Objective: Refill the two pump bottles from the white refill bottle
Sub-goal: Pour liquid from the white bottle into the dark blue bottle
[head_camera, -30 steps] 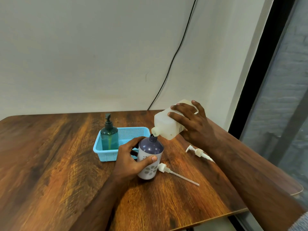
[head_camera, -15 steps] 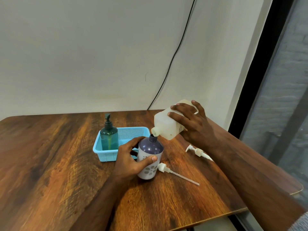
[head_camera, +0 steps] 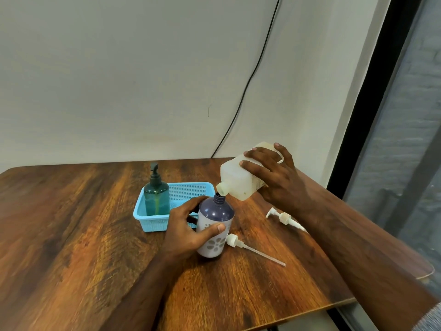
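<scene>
Now refill bottle (head_camera: 241, 179) tilted, spout down-left, seemingly touching purple bottle (head_camera: 216, 225) neck.

White refill bottle (head_camera: 238, 181) tipped over open purple bottle (head_camera: 216, 225), green pump bottle (head_camera: 156, 197) upright in basket (head_camera: 152, 222)

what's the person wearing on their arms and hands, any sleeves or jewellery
Both forearms are bare. The left hand wears nothing visible. The right hand has a thin, light-coloured ring on one finger. At the bottom right corner, a bit of grey knitted sleeve shows on the right arm, pushed well up.
</scene>
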`<state>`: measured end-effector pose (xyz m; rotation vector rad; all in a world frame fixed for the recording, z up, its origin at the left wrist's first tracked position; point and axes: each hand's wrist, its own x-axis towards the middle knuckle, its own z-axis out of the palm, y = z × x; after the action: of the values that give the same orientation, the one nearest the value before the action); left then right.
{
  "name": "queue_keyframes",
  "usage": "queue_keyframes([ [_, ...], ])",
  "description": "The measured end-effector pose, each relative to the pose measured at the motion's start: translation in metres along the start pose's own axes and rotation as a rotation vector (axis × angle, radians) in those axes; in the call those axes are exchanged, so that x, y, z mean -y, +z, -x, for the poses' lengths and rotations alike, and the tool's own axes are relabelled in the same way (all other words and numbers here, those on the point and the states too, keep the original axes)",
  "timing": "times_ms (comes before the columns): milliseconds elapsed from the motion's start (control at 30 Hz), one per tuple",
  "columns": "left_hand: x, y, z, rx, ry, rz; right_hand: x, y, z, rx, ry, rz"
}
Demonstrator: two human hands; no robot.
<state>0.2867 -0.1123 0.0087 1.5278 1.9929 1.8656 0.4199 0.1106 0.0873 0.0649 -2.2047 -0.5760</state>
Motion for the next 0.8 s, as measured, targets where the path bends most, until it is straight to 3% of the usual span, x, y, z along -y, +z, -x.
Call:
queue_keyframes([
  [800, 0.0, -0.0004, 0.0001, -0.004, 0.006, 0.011, -0.0007, -0.0009, -0.0025, 0.006, -0.014, 0.005],
])
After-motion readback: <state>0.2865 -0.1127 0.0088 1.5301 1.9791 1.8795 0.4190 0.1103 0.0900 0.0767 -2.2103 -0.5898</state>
